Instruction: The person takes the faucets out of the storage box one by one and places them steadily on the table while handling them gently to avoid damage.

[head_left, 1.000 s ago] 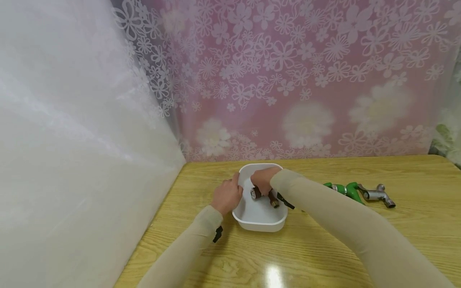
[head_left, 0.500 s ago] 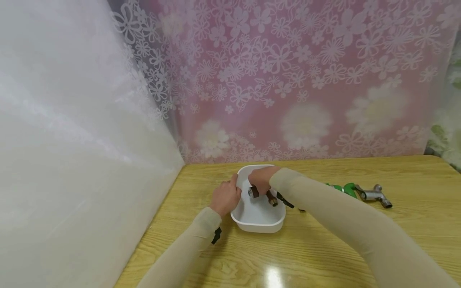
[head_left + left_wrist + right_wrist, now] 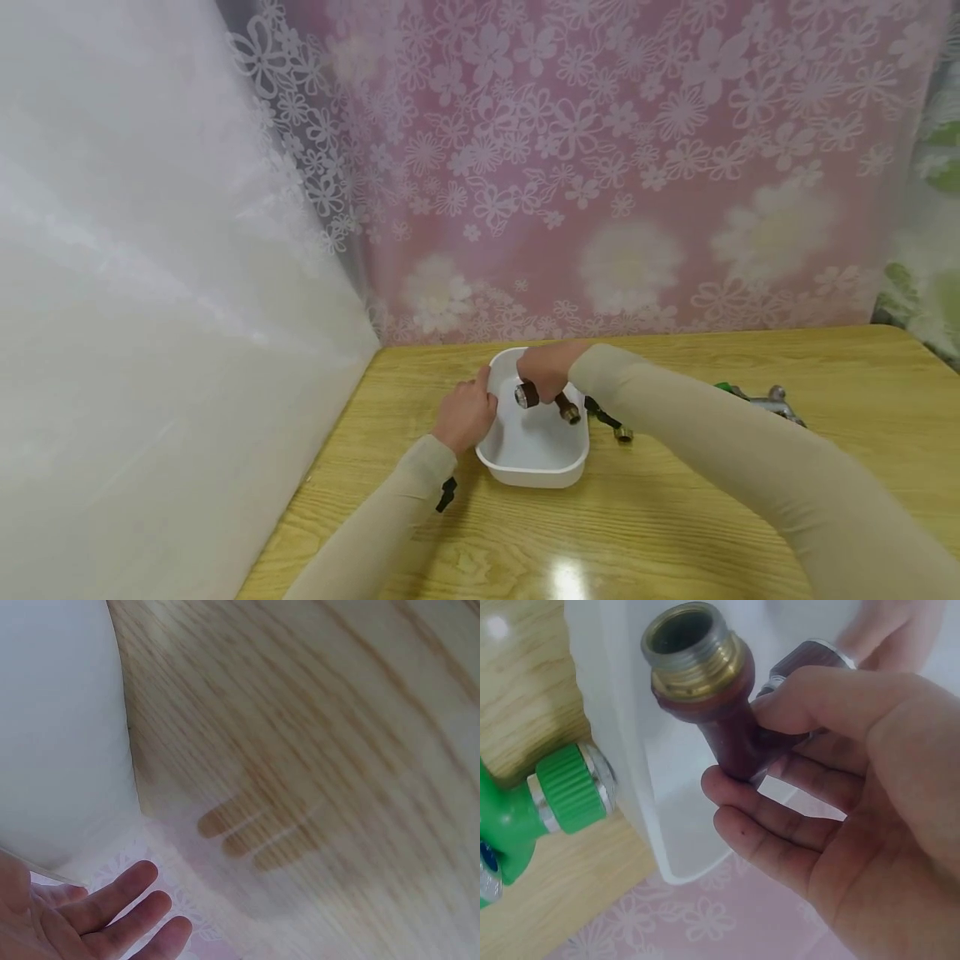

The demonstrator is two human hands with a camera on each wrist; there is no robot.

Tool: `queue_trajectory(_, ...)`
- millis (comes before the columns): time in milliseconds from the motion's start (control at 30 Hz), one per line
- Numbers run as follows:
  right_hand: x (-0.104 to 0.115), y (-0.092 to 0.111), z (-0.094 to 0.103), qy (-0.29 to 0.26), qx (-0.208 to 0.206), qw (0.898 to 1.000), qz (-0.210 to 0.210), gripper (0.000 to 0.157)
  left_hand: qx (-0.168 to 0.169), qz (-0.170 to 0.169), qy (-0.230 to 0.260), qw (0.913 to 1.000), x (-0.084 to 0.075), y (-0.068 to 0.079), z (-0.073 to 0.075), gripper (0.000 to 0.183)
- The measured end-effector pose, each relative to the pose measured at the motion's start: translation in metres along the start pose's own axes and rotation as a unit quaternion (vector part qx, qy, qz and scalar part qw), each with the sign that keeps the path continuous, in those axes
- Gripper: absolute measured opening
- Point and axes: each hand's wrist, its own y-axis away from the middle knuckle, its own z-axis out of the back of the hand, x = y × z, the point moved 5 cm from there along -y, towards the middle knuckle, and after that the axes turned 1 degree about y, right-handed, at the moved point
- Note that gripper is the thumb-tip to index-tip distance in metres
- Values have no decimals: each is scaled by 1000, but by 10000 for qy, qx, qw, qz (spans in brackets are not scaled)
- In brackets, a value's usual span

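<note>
My right hand [image 3: 551, 367] reaches over the white plastic basin [image 3: 532, 478] and grips a dark red-brown angle valve [image 3: 564, 403]. In the right wrist view, the thumb and fingers are round the valve's body [image 3: 735, 739]; its brass threaded end points towards the camera. The valve's ribbed knob with a silvery face points left in the head view. On the basin's left side my left hand [image 3: 465, 412] holds the rim with thumb and forefinger. The other left fingers [image 3: 127, 900] extend loosely outside the wall in the left wrist view.
A green valve [image 3: 570, 791] lies close beside the basin. A brass threaded end [image 3: 624, 434] shows under the right forearm. Farther right, a grey metal tap [image 3: 778, 403] and a bit of green [image 3: 723, 387] are partly hidden by the sleeve. Plastic sheeting hangs left and behind.
My right hand has risen slightly with the angle valve, and its forearm now covers more of the green piece and the tap. My left hand stays on the rim. The whole view has shifted slightly.
</note>
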Motion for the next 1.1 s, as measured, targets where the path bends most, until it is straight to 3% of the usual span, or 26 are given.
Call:
queue_trajectory(600,-19,42,9,-242,-82,9996,-83,9,104,132,155,9997,-1,1,2,52)
queue_trajectory(1100,-44,80,0,-241,-186,9995,-83,12,63,86,160,9998,-2,1,1,52)
